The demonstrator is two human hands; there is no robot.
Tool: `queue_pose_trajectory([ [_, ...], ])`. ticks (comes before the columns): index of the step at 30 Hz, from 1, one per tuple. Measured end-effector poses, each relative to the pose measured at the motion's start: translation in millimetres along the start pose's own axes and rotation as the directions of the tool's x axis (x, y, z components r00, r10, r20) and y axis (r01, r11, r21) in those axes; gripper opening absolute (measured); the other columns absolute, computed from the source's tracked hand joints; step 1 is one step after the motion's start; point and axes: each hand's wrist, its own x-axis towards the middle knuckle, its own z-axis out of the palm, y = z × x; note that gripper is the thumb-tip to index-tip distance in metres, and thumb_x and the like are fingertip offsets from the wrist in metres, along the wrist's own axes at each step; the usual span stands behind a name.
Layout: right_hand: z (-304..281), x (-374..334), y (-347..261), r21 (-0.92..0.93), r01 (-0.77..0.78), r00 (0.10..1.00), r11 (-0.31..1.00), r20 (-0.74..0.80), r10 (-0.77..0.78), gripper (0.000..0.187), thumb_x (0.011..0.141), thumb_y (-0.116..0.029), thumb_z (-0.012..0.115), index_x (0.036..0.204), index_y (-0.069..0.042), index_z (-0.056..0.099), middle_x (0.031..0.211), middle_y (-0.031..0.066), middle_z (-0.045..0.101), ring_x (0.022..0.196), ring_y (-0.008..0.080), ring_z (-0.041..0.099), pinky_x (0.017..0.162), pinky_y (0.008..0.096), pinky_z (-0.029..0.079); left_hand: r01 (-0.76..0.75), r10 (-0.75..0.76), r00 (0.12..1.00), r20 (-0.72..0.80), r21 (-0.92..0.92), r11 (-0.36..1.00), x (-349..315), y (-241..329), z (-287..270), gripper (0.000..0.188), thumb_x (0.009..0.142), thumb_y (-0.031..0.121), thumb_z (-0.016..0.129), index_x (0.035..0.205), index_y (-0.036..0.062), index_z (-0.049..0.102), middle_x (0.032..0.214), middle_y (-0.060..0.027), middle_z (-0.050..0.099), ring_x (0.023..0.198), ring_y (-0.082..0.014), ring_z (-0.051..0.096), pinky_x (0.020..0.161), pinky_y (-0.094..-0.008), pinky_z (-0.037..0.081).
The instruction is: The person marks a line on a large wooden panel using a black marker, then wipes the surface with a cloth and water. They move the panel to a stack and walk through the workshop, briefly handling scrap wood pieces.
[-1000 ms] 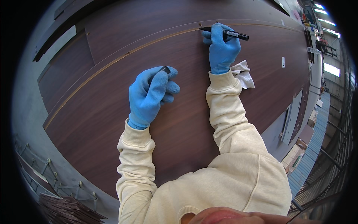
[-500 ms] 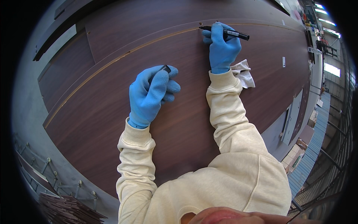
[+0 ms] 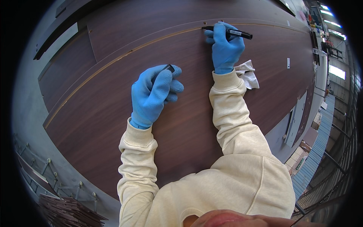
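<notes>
A black marker pen [image 3: 240, 34] is gripped in my right hand [image 3: 227, 47], which wears a blue glove. Its dark tip meets the light edge strip [image 3: 166, 38] of the dark brown wood-grain panel [image 3: 181, 125], close to a small round hole. My left hand [image 3: 149, 94], gloved in blue too, is closed above the panel. Between its thumb and forefinger sits a small dark piece [image 3: 169, 68], seemingly the pen's cap, mostly hidden by the fingers. A crumpled white cloth [image 3: 248, 75] lies on the panel beside my right wrist.
Beyond the edge strip lies another brown panel [image 3: 132, 22]. A small white label [image 3: 288, 63] sticks to the near panel at the right. Stacked brown boards [image 3: 72, 212] and a rack with castors [image 3: 47, 162] stand at the lower left.
Almost nothing differs. The pen tip stays at the panel's edge strip, and my left hand has shifted very slightly.
</notes>
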Motion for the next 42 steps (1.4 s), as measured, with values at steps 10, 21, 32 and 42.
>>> queue_pose_trajectory([
  [10,0.6,-1.8,-2.7,-0.037,0.004,1.000,0.999,-0.008,-0.005,0.021,0.097,-0.017,0.072,0.103,0.003,0.073,0.081,0.0137,0.076,0.070,0.0192,0.076,0.061,0.0280,0.062,-0.016,0.016,1.000,0.018,0.012,1.000,-0.3,-1.0,-1.3,0.032,0.106,0.027,0.061,0.119,-0.0020,0.066,0.099,-0.0126,0.076,0.078,-0.0150,0.074,0.060,-0.0239,0.060],
  [21,1.6,-1.9,-3.9,-0.022,-0.036,0.999,0.999,-0.029,0.035,0.020,0.097,-0.017,0.073,0.102,0.003,0.073,0.080,0.0140,0.076,0.068,0.0181,0.075,0.060,0.0271,0.060,-0.004,0.004,1.000,0.006,-0.002,1.000,1.0,-2.2,-0.9,0.031,0.106,0.026,0.061,0.119,-0.0021,0.066,0.107,-0.0138,0.076,0.081,-0.0154,0.075,0.060,-0.0241,0.060],
  [32,1.6,-4.2,-1.8,-0.002,-0.004,1.000,1.000,0.023,0.004,0.020,0.097,-0.016,0.073,0.105,0.003,0.073,0.084,0.0144,0.076,0.072,0.0199,0.076,0.060,0.0280,0.063,-0.003,0.003,1.000,0.006,0.014,1.000,0.8,-0.6,-0.2,0.032,0.107,0.027,0.060,0.118,-0.0021,0.066,0.094,-0.0119,0.076,0.077,-0.0142,0.073,0.060,-0.0239,0.059],
  [42,1.7,-4.3,-5.3,0.043,-0.012,1.000,0.999,0.027,0.011,0.021,0.098,-0.017,0.072,0.106,0.003,0.072,0.083,0.0157,0.076,0.069,0.0199,0.075,0.060,0.0285,0.062,-0.008,0.008,1.000,0.000,0.003,1.000,0.9,0.1,0.5,0.032,0.106,0.027,0.061,0.118,-0.0018,0.067,0.090,-0.0112,0.076,0.077,-0.0138,0.073,0.060,-0.0236,0.059],
])
